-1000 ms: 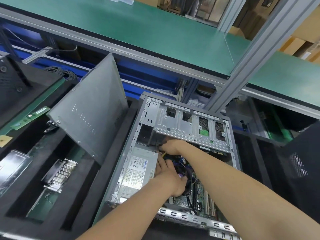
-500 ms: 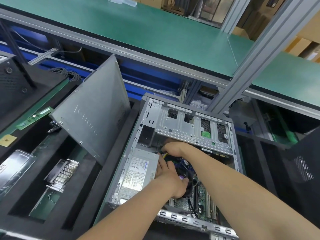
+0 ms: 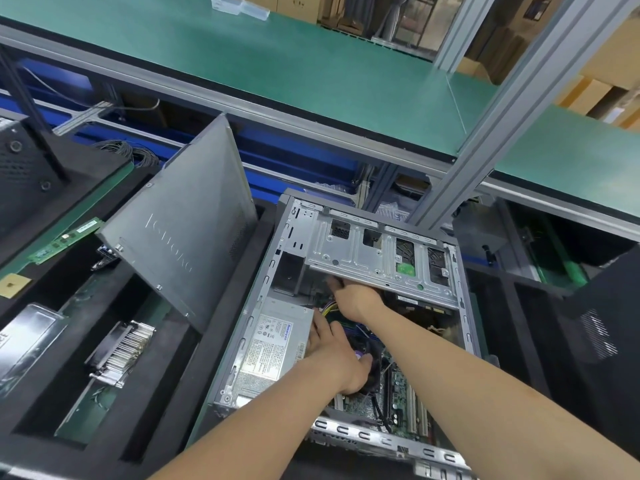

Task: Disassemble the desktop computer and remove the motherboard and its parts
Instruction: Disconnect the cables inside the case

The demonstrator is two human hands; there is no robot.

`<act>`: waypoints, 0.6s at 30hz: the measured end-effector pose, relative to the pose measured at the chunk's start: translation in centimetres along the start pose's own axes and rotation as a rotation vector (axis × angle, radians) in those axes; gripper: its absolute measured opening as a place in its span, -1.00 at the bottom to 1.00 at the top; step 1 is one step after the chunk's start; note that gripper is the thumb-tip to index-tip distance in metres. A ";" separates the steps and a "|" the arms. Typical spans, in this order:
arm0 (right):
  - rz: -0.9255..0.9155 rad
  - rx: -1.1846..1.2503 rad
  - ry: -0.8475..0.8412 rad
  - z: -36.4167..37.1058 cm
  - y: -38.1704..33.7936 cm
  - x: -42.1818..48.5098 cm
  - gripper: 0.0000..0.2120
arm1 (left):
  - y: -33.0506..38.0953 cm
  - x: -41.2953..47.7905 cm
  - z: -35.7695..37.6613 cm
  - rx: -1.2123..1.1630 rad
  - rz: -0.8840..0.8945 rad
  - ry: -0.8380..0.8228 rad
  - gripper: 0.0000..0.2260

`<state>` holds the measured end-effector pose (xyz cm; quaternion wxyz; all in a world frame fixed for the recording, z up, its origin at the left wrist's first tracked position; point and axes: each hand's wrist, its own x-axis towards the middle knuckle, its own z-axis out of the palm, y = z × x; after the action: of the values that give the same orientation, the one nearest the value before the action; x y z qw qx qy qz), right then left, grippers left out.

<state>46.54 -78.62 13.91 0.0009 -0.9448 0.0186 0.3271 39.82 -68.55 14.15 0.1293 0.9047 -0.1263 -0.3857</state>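
Observation:
An open grey desktop case (image 3: pixel 465 327) lies on black foam, its inside facing me. A silver power supply (image 3: pixel 273 344) fills its left side, and the green motherboard (image 3: pixel 398 386) shows at the lower right. A metal drive cage (image 3: pixel 363 258) spans the far end. My right hand (image 3: pixel 356 301) reaches under the cage's near edge, beside yellow cables (image 3: pixel 329 308); its fingertips are hidden. My left hand (image 3: pixel 337 355) lies inside the case with straight fingers against the power supply's inner side.
The removed side panel (image 3: pixel 187 237) leans upright left of the case. A finned heatsink (image 3: pixel 121 351) and a RAM stick (image 3: pixel 65 240) lie in foam trays at left. A slanted aluminium post (image 3: pixel 485 143) rises behind the case, under a green shelf (image 3: pixel 311 71).
My right hand has pushed farther under the drive cage, away from me. My left hand has stayed against the power supply.

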 end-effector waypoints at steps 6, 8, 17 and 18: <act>-0.196 -0.025 0.308 0.8 1.7 -1.9 -0.63 | -0.5 -1.3 -0.6 0.018 0.062 0.012 -0.14; -0.252 -0.086 0.346 1.2 2.6 -2.6 -0.64 | -0.6 -1.8 -0.6 0.106 0.070 -0.033 -0.14; -0.360 0.123 0.417 1.6 3.6 -4.7 -0.80 | -0.2 -3.9 -1.4 0.136 0.041 -0.180 -0.02; -0.361 0.120 0.402 1.6 3.6 -4.8 -0.82 | -0.1 -4.4 -1.5 0.138 0.048 -0.182 -0.02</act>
<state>41.60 -82.00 15.65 0.1117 -0.9770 -0.1310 0.1260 37.99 -66.80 18.00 0.0638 0.8694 -0.1855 -0.4534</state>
